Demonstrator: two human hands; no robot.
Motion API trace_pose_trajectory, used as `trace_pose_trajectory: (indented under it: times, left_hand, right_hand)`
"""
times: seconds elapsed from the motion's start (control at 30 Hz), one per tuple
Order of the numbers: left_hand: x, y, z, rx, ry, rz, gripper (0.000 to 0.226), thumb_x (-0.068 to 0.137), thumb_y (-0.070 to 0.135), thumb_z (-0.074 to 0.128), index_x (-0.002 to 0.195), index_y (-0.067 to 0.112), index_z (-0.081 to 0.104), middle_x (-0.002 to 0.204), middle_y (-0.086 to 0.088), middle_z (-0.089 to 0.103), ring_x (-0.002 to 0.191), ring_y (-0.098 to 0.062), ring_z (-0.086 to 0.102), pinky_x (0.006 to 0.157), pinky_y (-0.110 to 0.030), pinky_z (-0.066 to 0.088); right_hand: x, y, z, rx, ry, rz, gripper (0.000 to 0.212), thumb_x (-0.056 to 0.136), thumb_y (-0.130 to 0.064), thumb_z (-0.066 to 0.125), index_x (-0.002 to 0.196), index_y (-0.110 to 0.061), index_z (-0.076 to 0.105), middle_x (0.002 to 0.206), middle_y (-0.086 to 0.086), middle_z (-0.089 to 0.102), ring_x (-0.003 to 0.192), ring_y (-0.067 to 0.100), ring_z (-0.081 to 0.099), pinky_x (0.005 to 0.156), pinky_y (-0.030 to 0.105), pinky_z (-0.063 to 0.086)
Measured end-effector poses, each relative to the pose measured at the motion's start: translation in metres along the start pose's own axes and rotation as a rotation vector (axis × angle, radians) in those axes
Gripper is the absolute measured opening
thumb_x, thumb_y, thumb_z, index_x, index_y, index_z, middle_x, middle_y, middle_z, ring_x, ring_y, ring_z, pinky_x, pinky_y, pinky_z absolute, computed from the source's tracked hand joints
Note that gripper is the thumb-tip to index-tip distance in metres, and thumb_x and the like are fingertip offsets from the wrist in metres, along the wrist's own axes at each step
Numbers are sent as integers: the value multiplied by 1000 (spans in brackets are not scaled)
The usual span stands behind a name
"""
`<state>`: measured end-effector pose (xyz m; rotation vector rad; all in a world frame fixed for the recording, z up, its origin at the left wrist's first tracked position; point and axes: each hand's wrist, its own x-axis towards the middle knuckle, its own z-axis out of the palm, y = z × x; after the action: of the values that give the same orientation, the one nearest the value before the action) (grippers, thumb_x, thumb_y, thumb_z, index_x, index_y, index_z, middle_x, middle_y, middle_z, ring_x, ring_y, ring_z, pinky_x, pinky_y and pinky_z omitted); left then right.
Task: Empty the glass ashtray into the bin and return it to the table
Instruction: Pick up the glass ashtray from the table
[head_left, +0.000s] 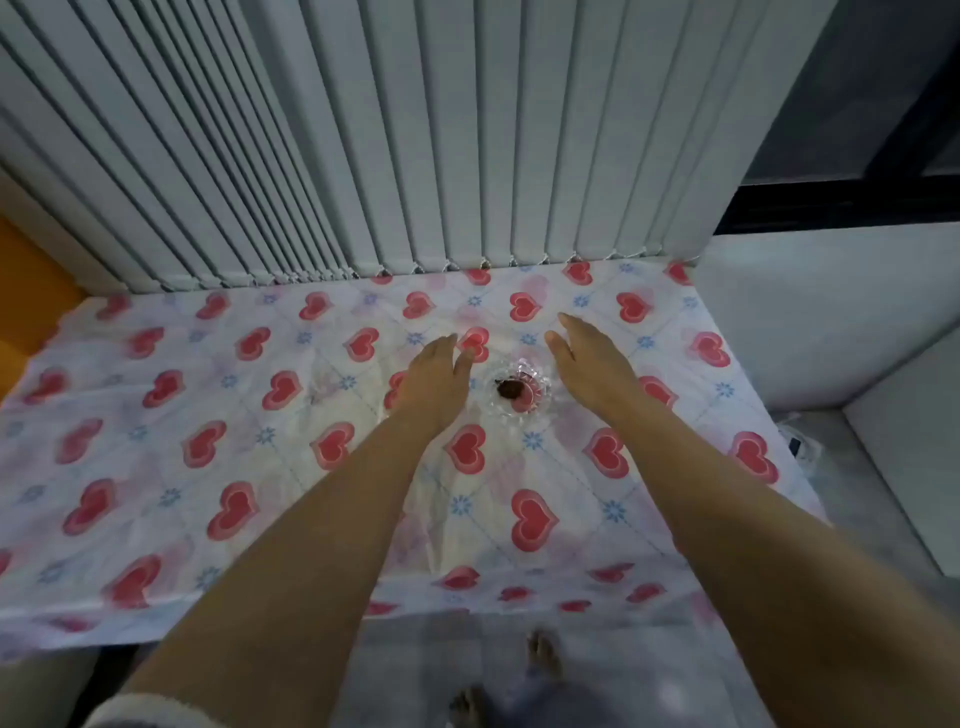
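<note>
Left hand (434, 382) and right hand (592, 364), fingers loosely extended, flank the clear cut-glass ashtray (517, 391) on the heart-patterned tablecloth (208, 415), neither gripping it

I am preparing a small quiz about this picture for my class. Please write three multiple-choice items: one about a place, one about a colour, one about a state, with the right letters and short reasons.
1. Where is the glass ashtray?
A. between the two hands
B. at the table's left edge
C. on the floor

2. What colour are the hearts on the tablecloth?
A. green
B. red
C. black

3. What is the state of the hands?
A. both open, holding nothing
B. the left lifts the ashtray
C. both in fists

Answers:
1 A: it stands on the cloth between the left hand and the right hand.
2 B: the hearts are red with pink edges.
3 A: the fingers are spread and the ashtray rests on the table, dark contents inside.
</note>
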<state>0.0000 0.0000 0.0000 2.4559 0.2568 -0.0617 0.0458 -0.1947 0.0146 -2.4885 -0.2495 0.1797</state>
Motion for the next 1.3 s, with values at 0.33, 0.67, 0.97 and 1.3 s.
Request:
trace_pose_trajectory:
  times: [0.33,0.67,0.97,1.3]
  left_hand:
    - [18,-7,52,-178,49,-159,49,104,36,34,146,14,43,153,-8,43,141,-25,39,114,-35,30]
    - [51,-16,95,-602,158,-314,51,101,44,40,138,13,55,140,-5,56,131,-19,50,114,-38,37]
    - [53,-17,119,-814,170,-314,53,101,48,28,146,24,44,152,3,43,143,-11,36,121,-36,26]
    - [56,-14,132,-798,196,-237,65,94,57,25,150,25,35,156,5,37,148,-11,26,123,-43,21]
  right_hand:
    - [28,46,40,193,-73,58,47,104,-36,33,144,-14,42,148,4,48,135,22,45,110,38,35]
    - [52,67,84,455,53,198,35,104,-30,35,118,-11,61,105,1,64,95,11,55,85,26,40]
    - [57,93,121,216,163,9,40,100,-25,37,123,-6,62,127,10,64,121,25,56,108,41,41]
    - [56,93,128,153,136,17,51,100,-32,28,133,-5,56,138,12,58,134,26,47,117,35,30]
